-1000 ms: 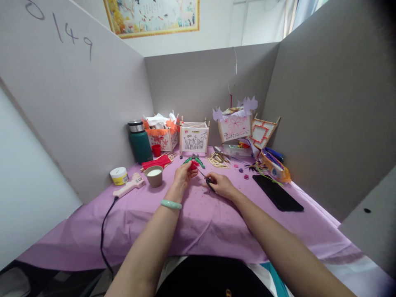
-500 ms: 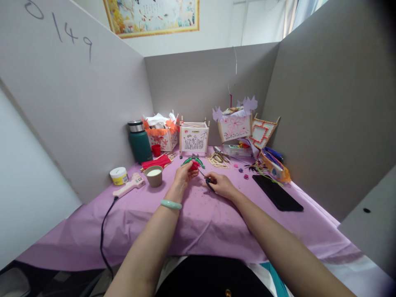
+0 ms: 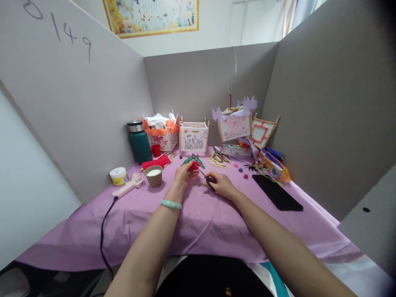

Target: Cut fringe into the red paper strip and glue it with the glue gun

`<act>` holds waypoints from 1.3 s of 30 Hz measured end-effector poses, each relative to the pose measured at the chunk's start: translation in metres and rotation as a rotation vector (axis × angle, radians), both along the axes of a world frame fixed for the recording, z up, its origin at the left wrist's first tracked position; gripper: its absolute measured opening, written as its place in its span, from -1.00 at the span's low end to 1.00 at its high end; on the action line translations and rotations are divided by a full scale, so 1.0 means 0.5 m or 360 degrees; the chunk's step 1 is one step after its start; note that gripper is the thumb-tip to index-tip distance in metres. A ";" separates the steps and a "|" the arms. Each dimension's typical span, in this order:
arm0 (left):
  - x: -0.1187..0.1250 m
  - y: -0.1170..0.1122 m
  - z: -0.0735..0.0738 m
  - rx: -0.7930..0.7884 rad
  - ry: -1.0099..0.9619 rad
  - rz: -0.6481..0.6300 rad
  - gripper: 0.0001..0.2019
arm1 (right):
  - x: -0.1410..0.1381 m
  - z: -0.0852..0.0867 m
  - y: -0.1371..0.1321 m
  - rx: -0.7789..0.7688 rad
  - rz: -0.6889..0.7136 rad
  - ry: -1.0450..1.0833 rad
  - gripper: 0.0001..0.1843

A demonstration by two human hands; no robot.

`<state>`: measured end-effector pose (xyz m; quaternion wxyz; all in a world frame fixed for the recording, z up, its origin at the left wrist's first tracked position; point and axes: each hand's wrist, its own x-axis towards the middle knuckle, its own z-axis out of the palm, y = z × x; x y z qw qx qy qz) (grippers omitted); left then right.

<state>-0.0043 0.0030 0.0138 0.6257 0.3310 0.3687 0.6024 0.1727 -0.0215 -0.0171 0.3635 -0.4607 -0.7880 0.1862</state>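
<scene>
Pinched in the fingers of my left hand is a small bright red piece, which could be paper or yarn; its exact kind is too small to tell. My right hand grips black-handled scissors. Their blades point up and left, with the tips close to the red piece; whether they touch it I cannot tell. Just behind my left hand lie green-handled pliers, partly covered by the fingers. Small red scraps are scattered on the purple tablecloth below my hands.
Left stand a green bottle, a cup with white contents, a glue gun and a yellow-white jar. At the back are paper lanterns and wooden sticks. A black phone lies right. Grey partitions surround the table.
Almost nothing differs. Both hands, the scissors and the red piece stay in nearly the same place, with only a very slight shift of the blades.
</scene>
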 end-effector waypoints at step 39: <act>-0.005 0.004 0.003 -0.0038 -0.0115 0.0144 -0.89 | 0.002 0.000 -0.002 0.0020 0.0029 -0.0015 -0.60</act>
